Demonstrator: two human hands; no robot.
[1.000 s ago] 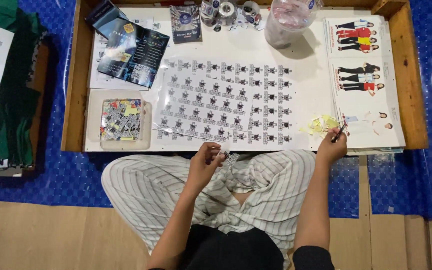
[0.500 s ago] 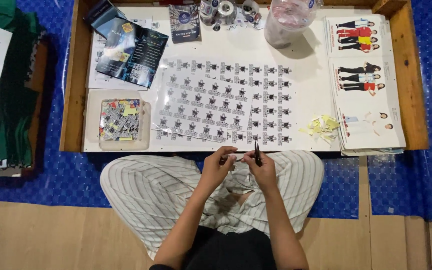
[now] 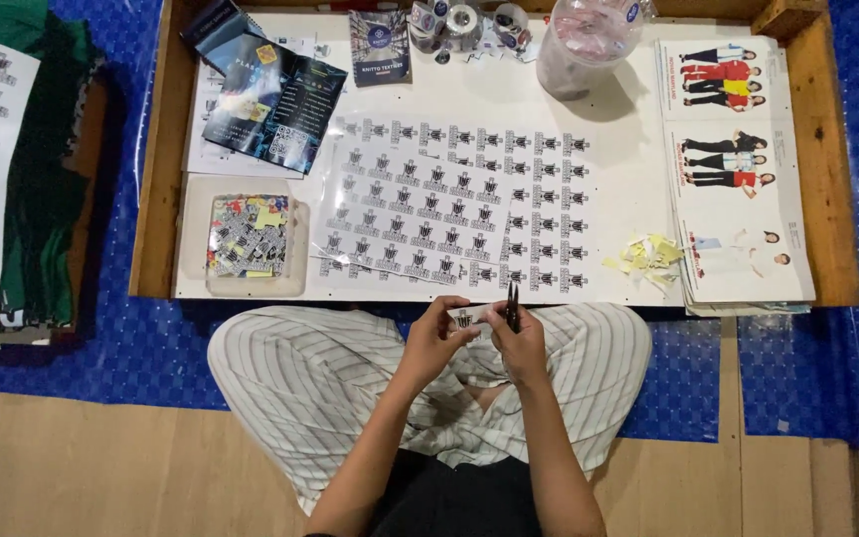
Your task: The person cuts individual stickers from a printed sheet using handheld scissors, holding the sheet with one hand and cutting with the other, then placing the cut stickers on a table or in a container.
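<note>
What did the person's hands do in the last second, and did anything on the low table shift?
The right hand, holding a thin dark tool, drew back from the heap of yellow paper scraps to the lap and met the left hand, which rose slightly; both now pinch a small white printed sticker piece. The large sheet of printed stickers, the clear tray of cut pieces and the wooden-edged table stayed put.

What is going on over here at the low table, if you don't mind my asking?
A person sits cross-legged at a low wooden table. The left hand pinches a small printed sticker piece, while the right hand holds dark tweezers against it. On the table lie a large sheet of matching stickers, a tray of cut pieces and yellowish backing scraps.
</note>
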